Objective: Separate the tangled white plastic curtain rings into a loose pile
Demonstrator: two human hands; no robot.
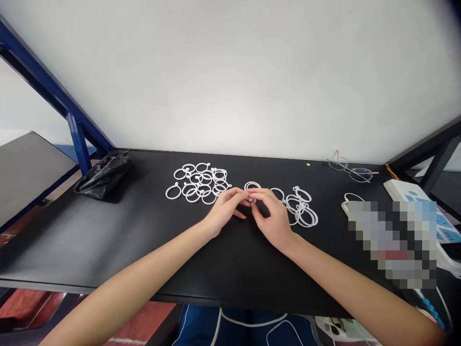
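Note:
Both hands meet over the middle of the black table (pixel 118 240). My left hand (pixel 225 209) and my right hand (pixel 272 216) pinch the same small white plastic ring (pixel 252 186) between their fingertips. To the left of the hands lies a pile of several loose white rings (pixel 200 185), each with a small knob. To the right lies a second cluster of white rings (pixel 302 206), some overlapping or linked.
A crumpled black plastic bag (pixel 104 175) sits at the table's left end. A pair of glasses (pixel 351 169) lies at the back right, with a white power strip (pixel 406 192) and a white cable (pixel 355 197) nearby. A blue frame (pixel 77 139) stands left.

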